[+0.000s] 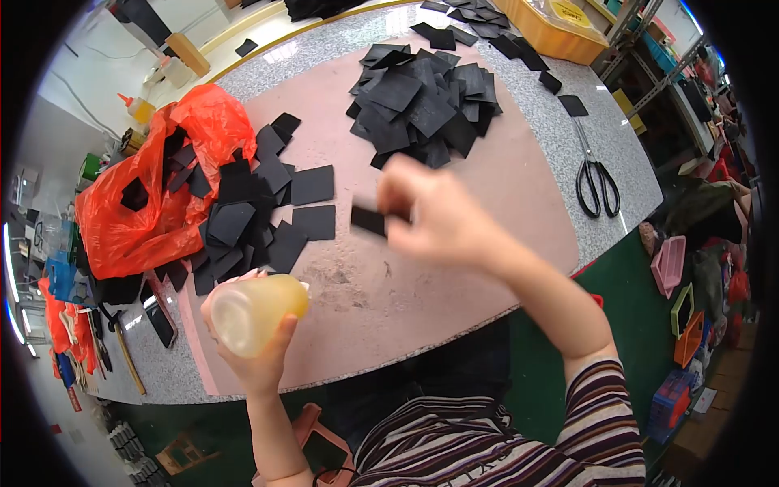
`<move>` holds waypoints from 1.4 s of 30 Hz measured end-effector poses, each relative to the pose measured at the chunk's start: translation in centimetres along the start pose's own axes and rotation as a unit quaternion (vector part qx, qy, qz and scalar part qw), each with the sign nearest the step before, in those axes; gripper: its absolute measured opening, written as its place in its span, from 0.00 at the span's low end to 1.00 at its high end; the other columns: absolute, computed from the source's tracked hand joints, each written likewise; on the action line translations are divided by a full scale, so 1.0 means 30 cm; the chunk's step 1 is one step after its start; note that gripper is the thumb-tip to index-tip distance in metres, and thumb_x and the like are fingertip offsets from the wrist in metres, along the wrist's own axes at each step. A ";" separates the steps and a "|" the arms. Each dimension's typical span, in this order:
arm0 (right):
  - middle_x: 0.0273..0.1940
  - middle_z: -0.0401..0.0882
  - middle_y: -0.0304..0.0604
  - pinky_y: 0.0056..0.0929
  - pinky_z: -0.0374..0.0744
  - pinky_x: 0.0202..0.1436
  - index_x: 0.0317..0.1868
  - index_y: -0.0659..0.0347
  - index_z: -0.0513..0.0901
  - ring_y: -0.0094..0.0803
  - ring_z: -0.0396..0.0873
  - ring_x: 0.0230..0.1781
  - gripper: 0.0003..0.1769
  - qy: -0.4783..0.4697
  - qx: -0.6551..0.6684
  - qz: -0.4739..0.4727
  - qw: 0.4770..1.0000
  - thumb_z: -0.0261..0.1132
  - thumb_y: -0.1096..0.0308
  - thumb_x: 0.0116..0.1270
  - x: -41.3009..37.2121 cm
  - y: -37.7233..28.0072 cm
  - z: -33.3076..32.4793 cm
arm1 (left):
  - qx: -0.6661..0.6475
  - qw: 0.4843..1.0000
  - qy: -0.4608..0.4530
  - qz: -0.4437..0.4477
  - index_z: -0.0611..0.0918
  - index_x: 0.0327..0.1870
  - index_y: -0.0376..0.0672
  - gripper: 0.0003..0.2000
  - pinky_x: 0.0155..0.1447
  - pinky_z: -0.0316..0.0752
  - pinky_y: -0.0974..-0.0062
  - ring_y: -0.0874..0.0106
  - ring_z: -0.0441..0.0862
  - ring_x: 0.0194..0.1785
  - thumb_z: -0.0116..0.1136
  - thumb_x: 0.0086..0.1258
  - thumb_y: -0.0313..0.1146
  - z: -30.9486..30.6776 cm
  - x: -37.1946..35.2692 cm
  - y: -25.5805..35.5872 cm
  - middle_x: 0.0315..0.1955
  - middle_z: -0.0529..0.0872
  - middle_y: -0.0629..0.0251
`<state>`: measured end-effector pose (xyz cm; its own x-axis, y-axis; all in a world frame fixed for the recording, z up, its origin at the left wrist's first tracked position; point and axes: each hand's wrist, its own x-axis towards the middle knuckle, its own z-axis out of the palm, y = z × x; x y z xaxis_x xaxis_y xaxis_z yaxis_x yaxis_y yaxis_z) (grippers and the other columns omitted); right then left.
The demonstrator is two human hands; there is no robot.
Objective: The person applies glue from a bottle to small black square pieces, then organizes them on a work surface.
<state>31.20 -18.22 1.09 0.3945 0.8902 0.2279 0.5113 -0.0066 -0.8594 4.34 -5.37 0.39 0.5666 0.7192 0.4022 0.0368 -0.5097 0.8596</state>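
My left hand [264,357] is wrapped round a translucent squeeze bottle [261,311] of yellowish liquid. The bottle is tilted, its base towards me and its white tip pointing away. Above the pink mat [487,235], my right hand [434,215] pinches a thin black square piece [369,221], blurred by motion. Two similar squares, a nearer one [314,221] and a farther one [312,185], lie flat left of it. A loose heap of black squares [235,223] spills from a red plastic bag [122,235]. Beyond my right hand rises a larger pile of black squares [422,101].
Black-handled scissors [598,183] lie on the speckled tabletop at the right. A wooden-sided box [560,28] stands at the far right edge. At the left are a hammer [128,357], a phone-like dark object [160,319] and another bottle with a red tip [138,107].
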 end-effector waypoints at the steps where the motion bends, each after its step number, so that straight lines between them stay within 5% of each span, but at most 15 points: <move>1: 0.34 0.83 0.45 0.33 0.82 0.42 0.44 0.62 0.77 0.34 0.85 0.34 0.15 0.061 0.026 -0.004 0.998 0.65 0.76 0.54 0.086 0.021 -0.054 | -0.013 0.999 0.014 -0.026 0.66 0.65 0.35 0.39 0.68 0.76 0.58 0.58 0.81 0.63 0.80 0.58 0.37 -0.020 -0.015 -0.009 0.59 0.78 0.47; 2: 0.35 0.83 0.44 0.37 0.80 0.48 0.47 0.59 0.78 0.36 0.84 0.39 0.17 0.109 -0.086 0.005 0.990 0.67 0.75 0.55 0.171 0.027 -0.109 | -0.027 0.998 0.027 -0.049 0.65 0.65 0.35 0.39 0.68 0.76 0.58 0.58 0.81 0.63 0.80 0.58 0.37 -0.038 -0.028 -0.014 0.59 0.78 0.47; 3: 0.40 0.82 0.44 0.41 0.74 0.54 0.50 0.55 0.80 0.37 0.81 0.47 0.19 0.188 -0.374 -0.065 0.906 0.71 0.72 0.56 0.232 0.061 -0.127 | -0.011 0.997 0.030 -0.065 0.65 0.65 0.37 0.40 0.68 0.76 0.58 0.57 0.81 0.63 0.80 0.58 0.38 -0.050 -0.035 -0.016 0.59 0.79 0.47; 4: 0.46 0.80 0.43 0.44 0.70 0.57 0.53 0.51 0.80 0.39 0.78 0.50 0.23 0.258 -0.435 -0.124 0.854 0.73 0.69 0.56 0.279 0.077 -0.110 | -0.023 0.997 0.033 -0.065 0.65 0.65 0.37 0.40 0.68 0.76 0.58 0.57 0.81 0.63 0.80 0.58 0.38 -0.053 -0.043 -0.023 0.59 0.79 0.47; 6: 0.51 0.78 0.42 0.43 0.72 0.56 0.54 0.50 0.80 0.39 0.79 0.52 0.24 0.181 -0.440 -0.218 0.852 0.74 0.68 0.54 0.310 0.068 -0.015 | -0.050 0.996 0.036 -0.064 0.65 0.65 0.37 0.40 0.68 0.76 0.58 0.57 0.81 0.63 0.81 0.58 0.38 -0.042 -0.049 -0.037 0.59 0.79 0.47; 10: 0.37 0.80 0.37 0.32 0.76 0.52 0.34 0.56 0.81 0.33 0.81 0.43 0.06 -0.121 -0.435 -0.382 0.806 0.69 0.68 0.57 0.302 0.160 0.185 | -0.085 0.994 0.020 -0.071 0.66 0.65 0.37 0.40 0.68 0.76 0.57 0.56 0.80 0.63 0.80 0.57 0.39 0.006 -0.052 -0.024 0.59 0.79 0.47; 11: 0.30 0.78 0.35 0.29 0.76 0.49 0.27 0.55 0.77 0.31 0.81 0.38 0.06 -0.089 -0.423 -0.428 0.794 0.66 0.68 0.58 0.305 0.186 0.190 | -0.091 0.993 0.014 -0.072 0.66 0.65 0.37 0.39 0.68 0.76 0.56 0.56 0.80 0.64 0.80 0.57 0.38 0.019 -0.050 -0.021 0.60 0.78 0.47; 16: 0.26 0.73 0.39 0.34 0.74 0.43 0.25 0.59 0.74 0.34 0.75 0.28 0.06 0.062 -0.477 -0.335 0.810 0.64 0.70 0.50 0.109 0.057 0.137 | -0.128 0.988 0.021 -0.079 0.64 0.70 0.36 0.41 0.70 0.74 0.54 0.53 0.79 0.66 0.78 0.60 0.39 0.006 -0.054 -0.029 0.63 0.76 0.45; 19: 0.24 0.69 0.42 0.36 0.73 0.44 0.26 0.64 0.78 0.36 0.72 0.27 0.07 -0.019 -0.517 -0.231 0.824 0.63 0.69 0.46 -0.192 -0.070 0.159 | -0.241 0.958 0.009 -0.157 0.63 0.75 0.40 0.40 0.76 0.64 0.43 0.52 0.74 0.70 0.67 0.70 0.52 0.005 -0.050 -0.012 0.66 0.75 0.49; 24: 0.31 0.73 0.40 0.36 0.66 0.43 0.35 0.64 0.85 0.34 0.72 0.35 0.13 -0.013 -0.471 -0.208 0.857 0.66 0.63 0.52 -0.341 -0.032 0.178 | -0.612 0.706 -0.106 -0.341 0.68 0.73 0.44 0.31 0.74 0.61 0.29 0.57 0.74 0.69 0.58 0.77 0.53 0.221 -0.024 -0.045 0.68 0.75 0.59; 29: 0.36 0.70 0.34 0.39 0.62 0.44 0.57 0.56 0.85 0.29 0.70 0.39 0.28 0.021 -0.385 -0.138 0.912 0.72 0.48 0.62 -0.476 -0.027 0.153 | -0.494 0.781 -0.109 -0.366 0.69 0.71 0.41 0.30 0.71 0.71 0.39 0.58 0.77 0.67 0.60 0.76 0.50 0.277 0.004 -0.038 0.66 0.75 0.56; 32: 0.32 0.68 0.32 0.36 0.60 0.45 0.56 0.58 0.85 0.27 0.68 0.35 0.25 0.010 -0.406 -0.121 0.906 0.68 0.49 0.66 -0.487 -0.018 0.165 | -0.399 0.868 -0.123 -0.269 0.71 0.69 0.39 0.29 0.62 0.79 0.59 0.63 0.82 0.60 0.69 0.71 0.39 0.299 0.021 0.020 0.61 0.81 0.56; 34: 0.32 0.67 0.32 0.35 0.60 0.45 0.57 0.58 0.85 0.27 0.68 0.34 0.25 0.010 -0.408 -0.122 0.905 0.68 0.50 0.66 -0.480 -0.010 0.168 | -0.163 0.968 -0.180 -0.053 0.72 0.67 0.39 0.31 0.59 0.81 0.62 0.62 0.84 0.56 0.73 0.65 0.36 0.315 0.033 0.057 0.59 0.82 0.55; 38: 0.31 0.65 0.32 0.34 0.60 0.45 0.56 0.57 0.85 0.26 0.67 0.33 0.24 0.002 -0.396 -0.129 0.909 0.68 0.52 0.66 -0.474 0.005 0.171 | 0.103 0.956 -0.240 0.137 0.76 0.62 0.38 0.33 0.52 0.82 0.67 0.59 0.87 0.49 0.78 0.54 0.31 0.327 0.062 0.048 0.54 0.84 0.55; 42: 0.31 0.68 0.33 0.35 0.59 0.43 0.52 0.57 0.85 0.28 0.68 0.31 0.21 0.026 -0.358 -0.137 0.923 0.71 0.56 0.61 -0.454 0.003 0.165 | 0.092 0.981 -0.148 0.083 0.79 0.58 0.40 0.30 0.53 0.82 0.68 0.62 0.87 0.52 0.79 0.50 0.27 0.277 0.139 0.006 0.52 0.86 0.58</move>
<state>22.09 -28.08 -4.35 0.2014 0.8806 0.4288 0.9638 -0.1003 -0.2469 13.55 -6.39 -0.41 0.7905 0.4638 0.4000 0.0555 -0.7046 0.7074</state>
